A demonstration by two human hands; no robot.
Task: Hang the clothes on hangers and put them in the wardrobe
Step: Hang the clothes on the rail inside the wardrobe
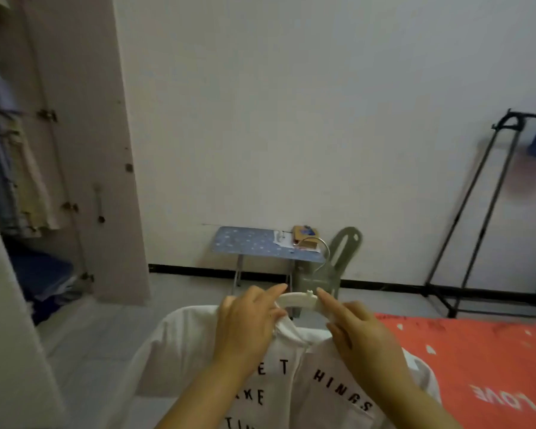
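Item: shirt [174, 345], white, hanging below my grip. Hold: left hand [248, 323] pinches collar [287, 328] and hanger [297, 297]; right hand [356, 332] grips the hanger's other arm. Risk, I judge: a shoulder slides off while the collar sits unseated. Wardrobe [19, 181] stands well left of grip.

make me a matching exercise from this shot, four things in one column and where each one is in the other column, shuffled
Things
1. white shirt
2. ironing board
3. black rack
4. wardrobe

Places
a. far right, by the wall
b. left edge, door open, clothes hanging inside
c. on a hanger, held by the left hand and right hand
d. middle, low against the wall

Pairs: 1-c, 2-d, 3-a, 4-b
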